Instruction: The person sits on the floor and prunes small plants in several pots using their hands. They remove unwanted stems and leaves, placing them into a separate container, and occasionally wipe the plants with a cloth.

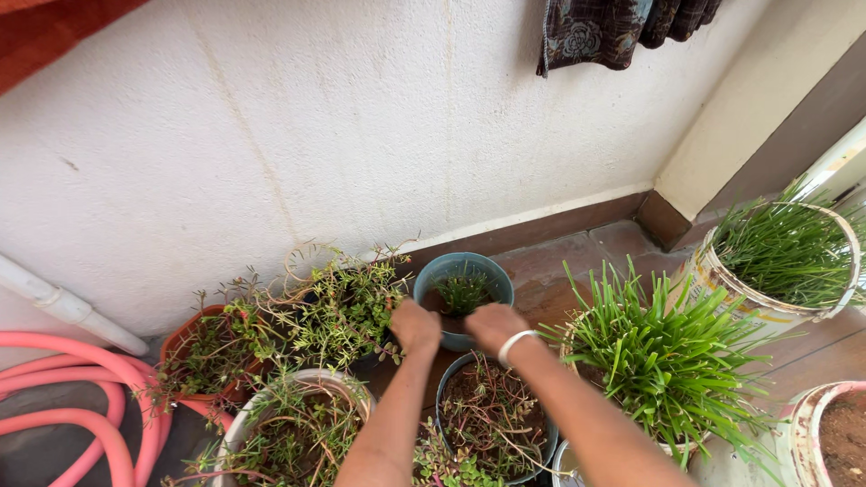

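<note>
— Where is the blue pot [464,274]?
— On the floor against the foot of the white wall [271,135], upright, mouth facing up. Round, so no long axis to speak of; opening tipped slightly toward the camera.

— And inside?
— Dark soil, plus a small tuft of thin green shoots [463,293] standing up near the middle.

— Hands?
— Left hand [416,326] at the near-left rim, curled into a loose fist, knuckles up. Right hand [493,326] at the near-right rim, also curled, white bangle [515,344] at the wrist. Fingertips hidden behind the knuckles, so cannot tell whether gripping the rim, soil or nothing.

— Other containers?
— Just below the hands, a dark round pot [492,417] with trailing reddish stems over soil. Left of that, a pale pot [298,424] of sprawling green stems, and an orange pot [206,353] further left, similarly filled. Right side: a bucket of long grass-like leaves [663,356], then a white bucket [783,261] full of finer grass. Bottom right corner, a pink-rimmed tub [834,433] holding bare soil.

— Anything else?
— Pink hose [63,397] coiled at far left.
</note>
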